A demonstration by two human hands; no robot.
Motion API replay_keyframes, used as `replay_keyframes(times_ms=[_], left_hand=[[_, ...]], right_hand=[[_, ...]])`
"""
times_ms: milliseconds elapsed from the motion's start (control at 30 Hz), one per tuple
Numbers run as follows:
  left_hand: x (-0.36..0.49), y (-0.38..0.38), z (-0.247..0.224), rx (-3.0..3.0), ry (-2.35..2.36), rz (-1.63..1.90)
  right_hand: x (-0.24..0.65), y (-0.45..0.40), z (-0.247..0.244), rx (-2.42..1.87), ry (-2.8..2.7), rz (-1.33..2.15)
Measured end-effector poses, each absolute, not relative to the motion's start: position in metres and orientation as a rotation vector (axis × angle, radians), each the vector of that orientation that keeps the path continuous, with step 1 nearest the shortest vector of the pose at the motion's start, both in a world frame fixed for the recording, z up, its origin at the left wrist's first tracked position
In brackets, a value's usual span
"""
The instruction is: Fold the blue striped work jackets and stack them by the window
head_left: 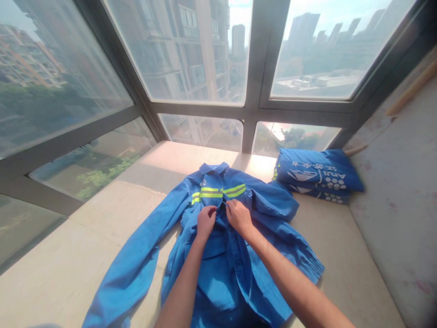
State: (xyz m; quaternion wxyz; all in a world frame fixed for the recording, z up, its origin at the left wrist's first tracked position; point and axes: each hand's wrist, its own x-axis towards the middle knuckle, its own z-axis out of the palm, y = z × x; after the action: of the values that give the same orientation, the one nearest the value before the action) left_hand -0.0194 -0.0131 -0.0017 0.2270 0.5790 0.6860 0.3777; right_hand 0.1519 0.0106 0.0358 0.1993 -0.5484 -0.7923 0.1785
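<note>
A blue work jacket [215, 255] with yellow and grey reflective strips across the chest lies spread on a pale ledge, collar pointing at the window. My left hand [206, 221] pinches one front edge of the jacket just below the chest strip. Close beside it, my right hand [238, 215] has its fingers closed on the opposite front edge. Above my hands the front is closed up to the collar; below them the edges lie apart. Any button between my fingertips is too small to make out. One sleeve [136, 255] stretches toward the lower left; the other is bent on the right.
Folded blue garments [317, 173] with white printing are stacked at the back right, by the patterned wall [399, 196]. Framed windows [205, 105] enclose the ledge [112, 228] at the back and left. A wooden stick [413, 89] slants along the wall at upper right.
</note>
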Motion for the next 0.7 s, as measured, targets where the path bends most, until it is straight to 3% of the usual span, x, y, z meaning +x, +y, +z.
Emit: replay_keyframes(times_ms=[233,700], left_hand=[[-0.013,-0.017,0.015,1.607,1.935,1.097],[-0.006,-0.010,0.021,1.473,1.922,1.072]], right_hand=[[0.139,0.024,0.033,-1.778,-2.029,0.862],[0.157,0.021,0.028,-1.222,-1.427,1.526]])
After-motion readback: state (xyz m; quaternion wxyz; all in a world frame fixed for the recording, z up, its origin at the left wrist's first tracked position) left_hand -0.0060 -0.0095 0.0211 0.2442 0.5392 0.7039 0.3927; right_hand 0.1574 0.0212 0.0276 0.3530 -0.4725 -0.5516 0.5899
